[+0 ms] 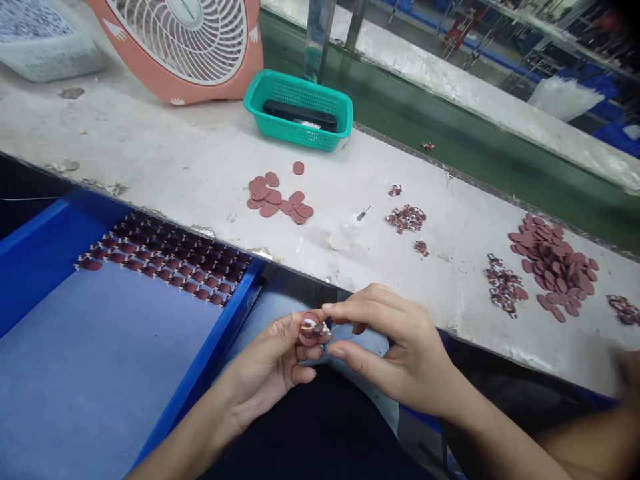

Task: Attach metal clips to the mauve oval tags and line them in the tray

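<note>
Reddish-brown and oval, the little piece is the middle of my clock, with white and dark bits on its face. From far away, I see the left hand pinching it between thumb and fingers. The right hand, at 3 o'clock, has its thumb and first finger spread a bit, tips just beside the piece; I can't tell if they touch it. It looks light and flat, and I think stiff. The bits on top look easy to bend or knock off, so I'd hold it by its round edge and press softly. At 1 o'clock on the surface is a small bottle with a thin tip. Loose ovals lie between 11 and 12, and a blue tray holding rows of pieces is at 10.
</note>
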The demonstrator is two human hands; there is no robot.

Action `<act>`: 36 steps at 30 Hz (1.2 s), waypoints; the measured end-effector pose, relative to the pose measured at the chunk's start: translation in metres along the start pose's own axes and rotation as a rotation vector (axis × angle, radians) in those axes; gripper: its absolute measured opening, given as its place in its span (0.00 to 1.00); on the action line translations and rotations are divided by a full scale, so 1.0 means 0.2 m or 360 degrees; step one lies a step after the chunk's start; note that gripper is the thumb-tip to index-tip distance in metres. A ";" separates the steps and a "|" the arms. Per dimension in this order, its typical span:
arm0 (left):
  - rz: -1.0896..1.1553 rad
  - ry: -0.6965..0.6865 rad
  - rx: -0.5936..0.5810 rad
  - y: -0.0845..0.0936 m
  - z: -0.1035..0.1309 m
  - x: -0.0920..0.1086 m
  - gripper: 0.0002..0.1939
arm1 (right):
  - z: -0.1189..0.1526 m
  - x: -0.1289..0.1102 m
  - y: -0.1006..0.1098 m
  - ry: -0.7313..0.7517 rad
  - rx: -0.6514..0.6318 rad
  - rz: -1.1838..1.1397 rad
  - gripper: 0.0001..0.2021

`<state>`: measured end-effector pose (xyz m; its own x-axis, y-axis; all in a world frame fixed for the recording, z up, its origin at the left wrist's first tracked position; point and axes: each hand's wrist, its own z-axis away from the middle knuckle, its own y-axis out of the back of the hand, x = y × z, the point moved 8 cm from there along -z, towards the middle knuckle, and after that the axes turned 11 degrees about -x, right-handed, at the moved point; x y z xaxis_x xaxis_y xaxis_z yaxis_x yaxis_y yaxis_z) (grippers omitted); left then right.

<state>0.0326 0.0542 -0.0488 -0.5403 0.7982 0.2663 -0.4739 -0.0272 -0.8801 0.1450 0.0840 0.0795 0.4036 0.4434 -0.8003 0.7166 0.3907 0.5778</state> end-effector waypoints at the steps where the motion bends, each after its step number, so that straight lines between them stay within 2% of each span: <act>1: 0.0031 -0.0001 0.0016 0.01 0.00 0.00 0.12 | 0.00 0.01 -0.01 -0.0040 0.0009 -0.0009 0.13; 5: 0.0049 -0.0042 0.0033 0.05 0.00 0.02 0.13 | -0.02 0.06 -0.05 -0.0170 0.0004 -0.0091 0.12; 10: -0.0028 -0.0068 -0.0055 0.03 0.01 0.05 0.13 | -0.08 0.07 -0.09 -0.0173 -0.0011 -0.0183 0.13; 14: -0.0077 -0.0103 -0.0070 0.04 0.01 0.07 0.13 | -0.10 0.08 -0.10 -0.0141 0.0007 -0.0234 0.10; 18: -0.0110 -0.0099 -0.0053 0.05 0.00 0.10 0.23 | -0.12 0.06 -0.09 -0.0050 0.0085 -0.0171 0.08; 21: -0.0149 -0.0144 0.0108 0.09 0.02 0.14 0.31 | -0.13 0.05 -0.09 0.0025 0.0237 0.0058 0.08; 25: -0.0432 -0.0716 0.0560 0.17 0.12 0.29 0.21 | -0.16 0.02 -0.15 0.0175 0.0466 0.0588 0.09; 27: -0.0566 -0.0931 0.0670 0.17 0.16 0.34 0.20 | -0.19 0.00 -0.22 0.0297 0.0497 0.0818 0.10; 30: -0.0633 -0.1022 0.0748 0.19 0.19 0.37 0.18 | -0.25 -0.01 -0.31 0.0422 0.0472 0.0927 0.11; 36: -0.0592 -0.1062 0.0944 0.28 0.26 0.46 0.16 | -0.37 -0.04 -0.44 0.0485 0.0341 0.0828 0.09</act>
<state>-0.0799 0.0943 -0.0522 -0.4820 0.3160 0.8172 -0.8695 -0.2872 -0.4018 0.0364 0.1050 0.0460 0.5722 0.7533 -0.3242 0.5811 -0.0936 0.8084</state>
